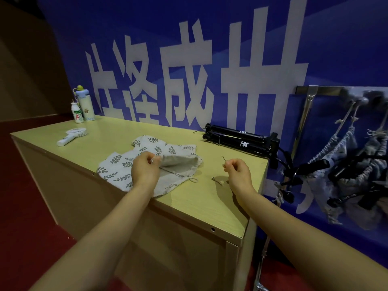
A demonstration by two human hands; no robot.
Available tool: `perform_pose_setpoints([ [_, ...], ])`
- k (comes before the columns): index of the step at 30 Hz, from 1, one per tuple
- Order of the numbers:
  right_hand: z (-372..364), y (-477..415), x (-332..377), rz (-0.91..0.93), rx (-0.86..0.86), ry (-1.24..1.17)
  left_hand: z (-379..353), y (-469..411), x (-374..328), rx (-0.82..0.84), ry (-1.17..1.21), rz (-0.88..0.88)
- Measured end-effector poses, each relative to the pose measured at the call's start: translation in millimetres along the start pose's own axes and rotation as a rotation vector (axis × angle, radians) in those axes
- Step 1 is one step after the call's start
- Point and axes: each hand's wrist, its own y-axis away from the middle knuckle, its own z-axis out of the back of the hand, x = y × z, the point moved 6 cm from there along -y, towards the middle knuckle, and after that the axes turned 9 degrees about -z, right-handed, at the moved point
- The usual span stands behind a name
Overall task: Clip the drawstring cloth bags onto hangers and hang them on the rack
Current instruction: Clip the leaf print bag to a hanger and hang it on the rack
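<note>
Near the front edge of the tabletop point(189, 208), the left hand point(144, 169) has its grip pinched on the mouth hem of the leaf-print drawstring bag point(163, 150). It holds that edge a little raised, and the rest of the cloth lies flat. The bag's long axis runs from about 8 o'clock to 2 o'clock, and its loose drawstring point(193, 180) trails toward 3 o'clock.

At 3 o'clock from the bag and apart from it, the right hand point(238, 172) keeps a narrow grip on a thin metal pin point(223, 159); what that is exactly I cannot tell. A small metal piece point(217, 181) lies just beside that hand.

Farther off at 1 o'clock, a folded black tripod point(241, 137) rests by the back edge. Beyond the tabletop's right end, at 3 o'clock, the rack point(321, 90) carries hung bags point(340, 143) clipped on black hangers point(336, 171). The right hand is nearer the rack, so the bag would likely travel rightward.
</note>
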Motion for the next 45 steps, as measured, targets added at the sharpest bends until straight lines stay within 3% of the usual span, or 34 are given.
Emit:
perform_pose_setpoints([
  [6, -81, 42, 63, 0.193, 0.323, 0.002, 56, -3, -31, -0.259, -0.095, -0.092],
  [13, -180, 105, 96, 0.574, 0.571, 0.541, 115, 7, -48, -0.372, -0.057, -0.167],
  [19, -236, 130, 94, 0.575, 0.686, 0.654, 154, 15, -58, -0.364, -0.062, -0.271],
  [22, -253, 145, 83, 0.582, 0.834, 0.652, 156, 18, -53, -0.332, -0.071, -0.260],
  [26, -244, 137, 67, 0.480, 0.814, 0.651, 146, 15, -48, -0.297, -0.046, -0.232],
  [29, -229, 129, 73, 0.559, 0.840, 0.653, 132, 11, -41, -0.281, -0.006, -0.179],
  [33, -189, 86, 78, 0.495, 0.697, 0.568, 100, 5, -27, -0.259, 0.034, -0.101],
  [37, -123, 15, 69, 0.348, 0.370, 0.409, 57, -2, -19, -0.234, 0.071, -0.054],
  [40, -70, -40, 57, 0.330, 0.095, 0.624, 24, -10, -22, -0.187, 0.094, -0.037],
  [45, -8, -102, 15, 0.216, -0.154, 0.888, -30, -21, -10, -0.106, 0.088, 0.026],
])
